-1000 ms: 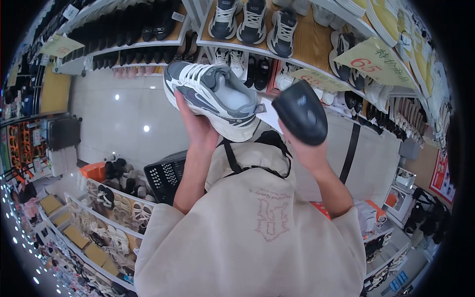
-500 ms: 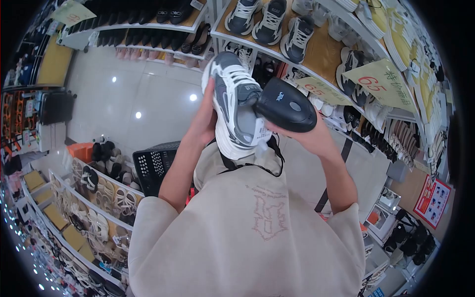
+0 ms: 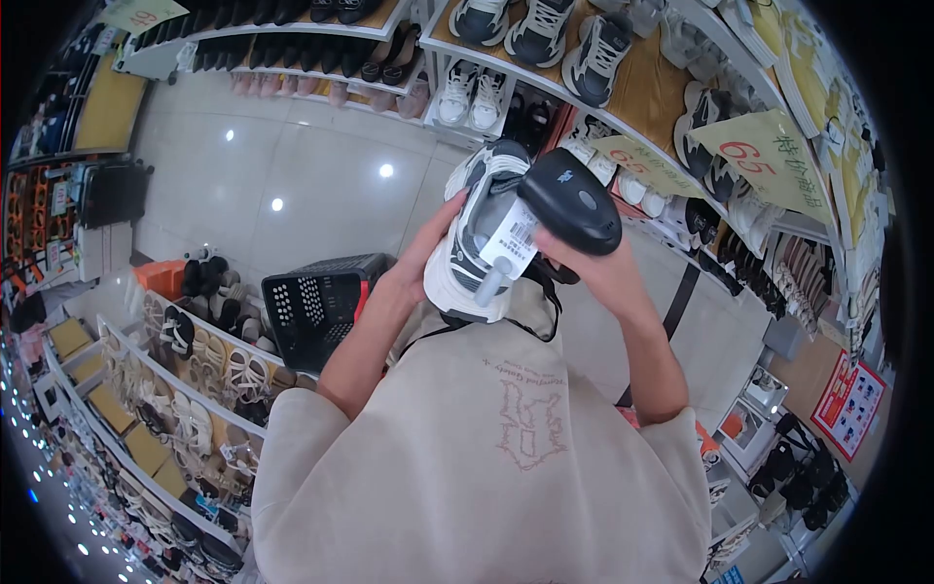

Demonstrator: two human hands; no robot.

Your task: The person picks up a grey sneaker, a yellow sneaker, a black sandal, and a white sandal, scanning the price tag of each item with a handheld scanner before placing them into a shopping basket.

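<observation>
In front of my chest a grey and white sneaker [image 3: 452, 255] is held up by my left hand [image 3: 420, 255], its fingers closed along the shoe's left side. A white barcode tag [image 3: 510, 237] hangs at the sneaker's opening, with a clear plastic piece below it. My right hand [image 3: 593, 268] grips a black barcode scanner [image 3: 569, 202], partly hidden beneath it. The scanner's front end is over the shoe, right by the tag. My right thumb is close to the tag's edge; whether it touches cannot be made out.
Ahead, a wooden shelf [image 3: 637, 92] carries grey sneakers and a yellow price sign [image 3: 754, 161]. A black shopping basket [image 3: 321, 302] stands on the floor at left. Shoe racks [image 3: 199, 380] fill the lower left. White sneakers [image 3: 472, 95] sit on a low shelf ahead.
The sneaker has tilted and come lower, toward my chest, so its barcode tag now faces up more fully. The scanner has shifted slightly with it. More of the basket shows.
</observation>
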